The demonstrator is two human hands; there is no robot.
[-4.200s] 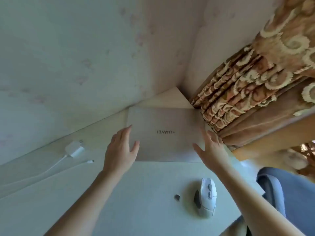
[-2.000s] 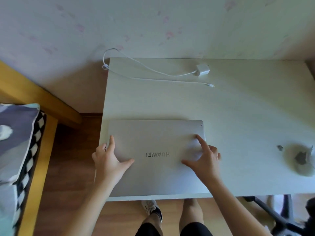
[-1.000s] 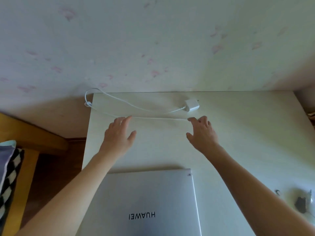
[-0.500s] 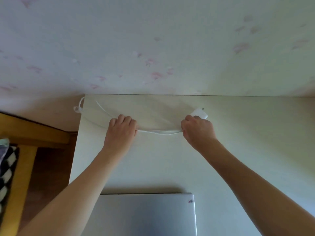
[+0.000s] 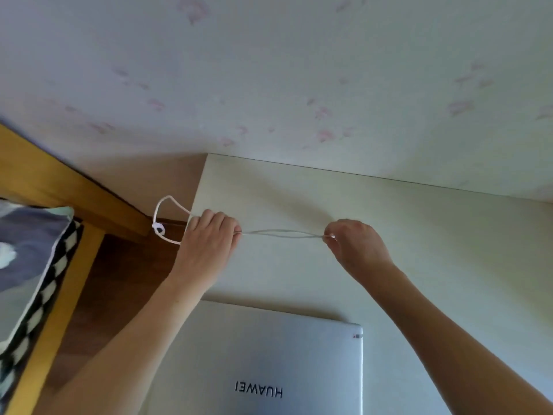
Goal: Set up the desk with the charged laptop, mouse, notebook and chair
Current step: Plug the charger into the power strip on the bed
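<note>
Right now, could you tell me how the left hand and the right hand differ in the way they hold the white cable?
The left hand sits at the desk's left edge, beside a loop hanging off it; the right hand is further in over the desk. The left hand shows curled knuckles; the right hand pinches with its fingers. Both are shut on the white cable, stretched between them beyond the closed laptop.

Both bare forearms reach forward, the left hand curled into a loose fist with knuckles up, the right hand curled likewise, each hand's fingers pinched closed on the thin white cable stretched between them.
</note>
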